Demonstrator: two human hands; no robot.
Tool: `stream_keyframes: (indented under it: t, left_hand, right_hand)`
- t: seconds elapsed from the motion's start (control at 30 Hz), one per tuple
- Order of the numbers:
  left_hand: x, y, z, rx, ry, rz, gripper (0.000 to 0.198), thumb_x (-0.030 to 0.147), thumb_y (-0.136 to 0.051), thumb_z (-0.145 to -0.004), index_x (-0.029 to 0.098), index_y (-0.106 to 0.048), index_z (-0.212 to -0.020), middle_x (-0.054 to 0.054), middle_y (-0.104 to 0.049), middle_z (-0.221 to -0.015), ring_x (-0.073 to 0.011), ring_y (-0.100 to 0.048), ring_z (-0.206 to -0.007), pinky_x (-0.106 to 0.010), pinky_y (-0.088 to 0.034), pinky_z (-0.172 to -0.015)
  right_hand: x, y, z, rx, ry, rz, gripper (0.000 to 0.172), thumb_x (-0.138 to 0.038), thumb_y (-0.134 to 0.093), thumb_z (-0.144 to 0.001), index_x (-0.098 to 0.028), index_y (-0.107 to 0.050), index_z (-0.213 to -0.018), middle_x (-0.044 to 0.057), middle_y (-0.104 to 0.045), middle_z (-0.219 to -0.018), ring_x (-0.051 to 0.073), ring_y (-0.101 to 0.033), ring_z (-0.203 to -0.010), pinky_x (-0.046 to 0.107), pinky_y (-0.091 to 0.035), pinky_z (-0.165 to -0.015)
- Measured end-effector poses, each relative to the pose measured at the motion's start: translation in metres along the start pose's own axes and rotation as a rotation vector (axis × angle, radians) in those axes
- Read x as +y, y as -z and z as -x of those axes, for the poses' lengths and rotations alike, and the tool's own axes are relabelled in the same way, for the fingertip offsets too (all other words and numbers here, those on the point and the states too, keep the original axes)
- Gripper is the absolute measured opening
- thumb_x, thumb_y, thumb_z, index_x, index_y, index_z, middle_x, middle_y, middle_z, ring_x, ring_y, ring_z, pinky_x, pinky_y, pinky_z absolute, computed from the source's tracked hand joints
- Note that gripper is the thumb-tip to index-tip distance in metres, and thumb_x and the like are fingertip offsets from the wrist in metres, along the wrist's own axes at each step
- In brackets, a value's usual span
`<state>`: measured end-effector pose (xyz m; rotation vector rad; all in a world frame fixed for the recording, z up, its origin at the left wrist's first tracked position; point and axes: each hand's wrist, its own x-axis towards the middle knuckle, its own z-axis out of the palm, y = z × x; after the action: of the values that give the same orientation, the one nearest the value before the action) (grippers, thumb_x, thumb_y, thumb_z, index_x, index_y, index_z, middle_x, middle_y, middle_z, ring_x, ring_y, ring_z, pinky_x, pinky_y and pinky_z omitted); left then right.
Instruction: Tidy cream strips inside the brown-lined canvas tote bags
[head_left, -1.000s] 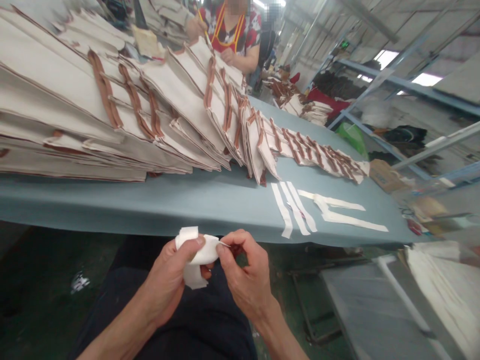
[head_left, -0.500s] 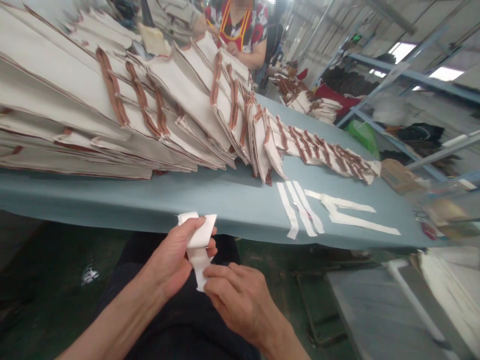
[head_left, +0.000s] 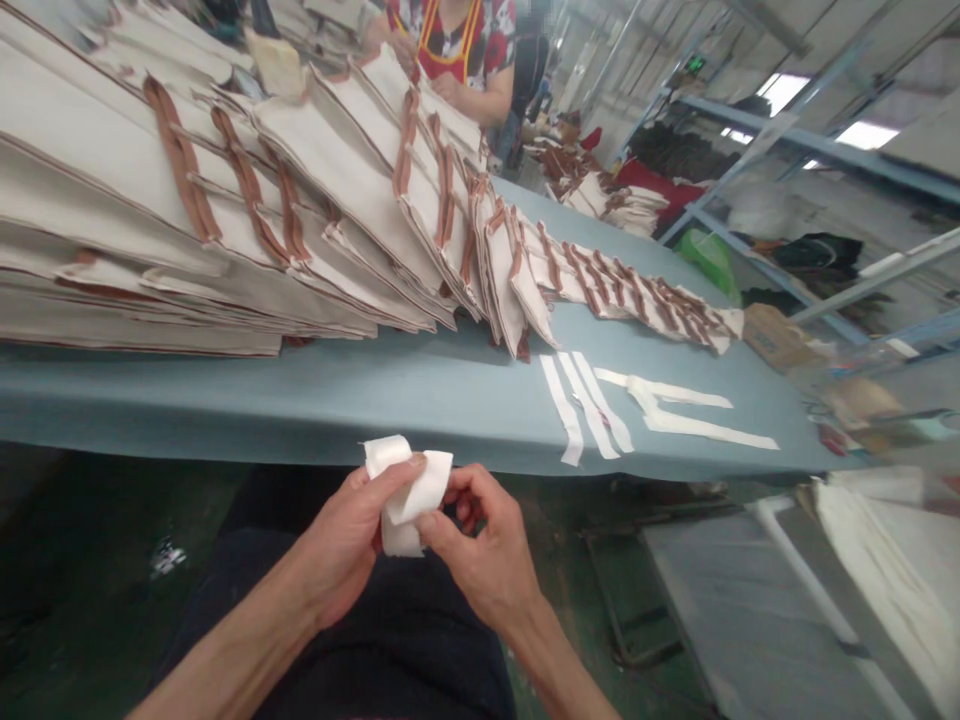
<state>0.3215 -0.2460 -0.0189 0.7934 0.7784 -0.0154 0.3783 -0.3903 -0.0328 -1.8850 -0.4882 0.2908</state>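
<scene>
Near the table [head_left: 420,385], both hands [head_left: 345,545] pinch a white strip [head_left: 426,490], the right seemingly at its edge.

Left hand [head_left: 351,535] holding white strip [head_left: 426,488], blue-grey table [head_left: 360,385]

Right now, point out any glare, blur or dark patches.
Head view: overhead panels glare white. Head view: pale cloth at lower right looks smeared. Head view: floor below the table lies dark, while the white strip in the left hand is bright.
</scene>
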Motion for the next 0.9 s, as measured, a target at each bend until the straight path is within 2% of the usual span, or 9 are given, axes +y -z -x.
stream_keyframes:
  t: [0.1,0.17,0.27,0.37,0.43,0.53,0.63,0.77,0.9]
  left_hand:
    - [-0.002,0.003,0.000,-0.040,0.012,-0.032,0.065,0.057,-0.106,-0.047,0.012,-0.082,-0.087,-0.005,-0.076,-0.074,-0.0166,-0.065,-0.066,-0.022,-0.056,-0.056]
    - [0.000,0.005,0.001,-0.046,0.016,-0.039,0.072,0.062,-0.105,-0.047,0.016,-0.084,-0.098,-0.005,-0.079,-0.085,-0.0192,-0.067,-0.074,-0.025,-0.059,-0.060]
    - [0.003,0.008,0.002,-0.094,0.066,-0.073,0.087,0.078,-0.098,-0.052,0.019,-0.083,-0.115,-0.005,-0.078,-0.085,-0.0202,-0.067,-0.072,-0.028,-0.058,-0.060]
    - [0.005,0.014,0.004,-0.173,0.070,-0.172,0.087,0.091,-0.084,-0.060,0.017,-0.082,-0.106,-0.002,-0.070,-0.069,-0.0166,-0.060,-0.061,-0.026,-0.052,-0.060]
    - [0.004,0.019,0.005,-0.228,0.032,-0.216,0.084,0.094,-0.078,-0.067,0.017,-0.081,-0.099,-0.002,-0.070,-0.071,-0.0156,-0.059,-0.061,-0.027,-0.052,-0.064]
    - [0.000,0.027,0.005,-0.361,0.016,-0.260,0.074,0.089,-0.078,-0.075,0.018,-0.080,-0.096,-0.002,-0.072,-0.079,-0.0146,-0.058,-0.063,-0.028,-0.051,-0.066]
    - [-0.002,0.030,0.006,-0.465,0.015,-0.305,0.055,0.068,-0.084,-0.076,0.017,-0.080,-0.095,-0.001,-0.069,-0.076,-0.0143,-0.054,-0.062,-0.028,-0.050,-0.065]
    - [-0.001,0.024,0.007,-0.419,-0.036,-0.390,0.034,0.047,-0.065,-0.081,0.016,-0.074,-0.091,0.000,-0.066,-0.068,-0.0153,-0.053,-0.060,-0.029,-0.048,-0.065]
    - [-0.006,0.020,0.007,-0.363,-0.131,-0.492,0.039,0.043,-0.056,-0.083,0.017,-0.069,-0.108,-0.002,-0.075,-0.077,-0.0157,-0.052,-0.057,-0.030,-0.042,-0.060]
  right_hand:
    - [0.002,-0.008,-0.005,-0.068,-0.124,-0.115,0.024,-0.040,-0.077,-0.085,-0.021,-0.066,-0.075,-0.006,-0.054,-0.061,0.012,-0.041,-0.056,0.025,-0.034,-0.054]
    - [0.002,-0.009,-0.005,-0.088,-0.154,-0.168,0.030,-0.043,-0.075,-0.088,-0.021,-0.062,-0.071,-0.006,-0.053,-0.059,0.011,-0.041,-0.054,0.025,-0.035,-0.054]
    - [-0.001,-0.007,-0.003,-0.089,-0.143,-0.252,0.027,-0.044,-0.075,-0.090,-0.020,-0.068,-0.078,-0.002,-0.064,-0.066,0.014,-0.053,-0.060,0.026,-0.044,-0.058]
    - [-0.005,-0.003,-0.002,-0.076,-0.106,-0.337,0.026,-0.045,-0.074,-0.095,-0.020,-0.075,-0.089,0.003,-0.074,-0.077,0.018,-0.064,-0.068,0.030,-0.054,-0.067]
    - [-0.007,-0.001,-0.002,-0.030,-0.079,-0.348,0.026,-0.045,-0.074,-0.096,-0.020,-0.075,-0.090,0.003,-0.074,-0.076,0.019,-0.067,-0.069,0.031,-0.057,-0.069]
    - [-0.008,0.002,-0.004,0.036,-0.046,-0.322,0.028,-0.046,-0.075,-0.097,-0.020,-0.070,-0.086,-0.002,-0.067,-0.065,0.016,-0.063,-0.059,0.027,-0.054,-0.060]
    - [-0.008,0.002,-0.008,0.069,-0.040,-0.310,0.029,-0.047,-0.075,-0.097,-0.020,-0.068,-0.086,-0.002,-0.066,-0.068,0.015,-0.060,-0.059,0.025,-0.051,-0.056]
    - [-0.009,0.002,-0.010,0.081,-0.050,-0.312,0.031,-0.048,-0.074,-0.097,-0.020,-0.069,-0.086,-0.001,-0.066,-0.068,0.015,-0.060,-0.060,0.026,-0.050,-0.057]
    - [-0.009,0.008,-0.017,0.256,-0.011,-0.283,0.034,-0.051,-0.074,-0.097,-0.021,-0.067,-0.082,-0.003,-0.063,-0.068,0.015,-0.057,-0.061,0.026,-0.049,-0.059]
